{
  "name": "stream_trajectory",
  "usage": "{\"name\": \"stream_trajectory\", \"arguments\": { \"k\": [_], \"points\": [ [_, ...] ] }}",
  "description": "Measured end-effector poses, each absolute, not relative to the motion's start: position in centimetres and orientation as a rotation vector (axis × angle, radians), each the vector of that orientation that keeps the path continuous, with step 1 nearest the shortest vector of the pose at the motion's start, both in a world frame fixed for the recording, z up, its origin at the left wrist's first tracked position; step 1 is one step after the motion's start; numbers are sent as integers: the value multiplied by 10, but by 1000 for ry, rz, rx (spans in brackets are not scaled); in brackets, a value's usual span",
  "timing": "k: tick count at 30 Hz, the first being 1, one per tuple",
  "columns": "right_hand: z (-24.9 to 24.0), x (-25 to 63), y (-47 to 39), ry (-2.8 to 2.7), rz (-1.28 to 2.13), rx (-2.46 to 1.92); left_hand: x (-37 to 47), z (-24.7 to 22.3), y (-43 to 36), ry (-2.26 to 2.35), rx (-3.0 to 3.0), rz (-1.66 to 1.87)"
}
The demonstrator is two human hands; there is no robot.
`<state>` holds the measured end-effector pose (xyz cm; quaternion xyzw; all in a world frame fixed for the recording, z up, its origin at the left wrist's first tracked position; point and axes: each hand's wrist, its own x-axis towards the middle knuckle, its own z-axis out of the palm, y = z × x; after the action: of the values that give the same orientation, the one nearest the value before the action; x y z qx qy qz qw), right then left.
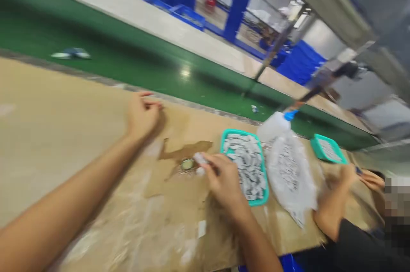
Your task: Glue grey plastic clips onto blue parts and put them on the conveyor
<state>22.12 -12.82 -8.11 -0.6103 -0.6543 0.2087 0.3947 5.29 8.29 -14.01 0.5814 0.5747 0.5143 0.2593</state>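
My left hand point(143, 115) is over the far edge of the cardboard-covered table, fingers curled together; what they hold, if anything, is hidden. My right hand point(224, 178) pinches a small white piece point(200, 159) between thumb and fingers. Just left of that piece lies a small round greenish item point(187, 164) on the cardboard, beside a torn brown patch point(185, 149). A tiny white bit point(200, 171) sits under my right fingertips. Right of my right hand stands a teal basket point(265, 178) filled with small white pieces.
Beyond the basket are a clear plastic bag point(290, 174) of small pieces and a white bottle point(273, 127) with a blue cap. Further right, a second teal basket point(317, 148) stands near another person's arms point(335, 203). A green strip point(128, 67) runs behind the table point(48, 135).
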Motion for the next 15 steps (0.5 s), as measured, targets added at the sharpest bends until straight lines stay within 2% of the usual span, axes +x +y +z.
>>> {"name": "stream_trajectory", "arguments": {
  "k": [3, 15],
  "points": [
    [-87, 224, -129, -1743, 431, -1544, 23, -146, 79, 1544, 1426, 1440],
    [-90, 216, -126, -2095, 149, -1472, 35, -148, 83, 1460, 1393, 1511]
  ]
}}
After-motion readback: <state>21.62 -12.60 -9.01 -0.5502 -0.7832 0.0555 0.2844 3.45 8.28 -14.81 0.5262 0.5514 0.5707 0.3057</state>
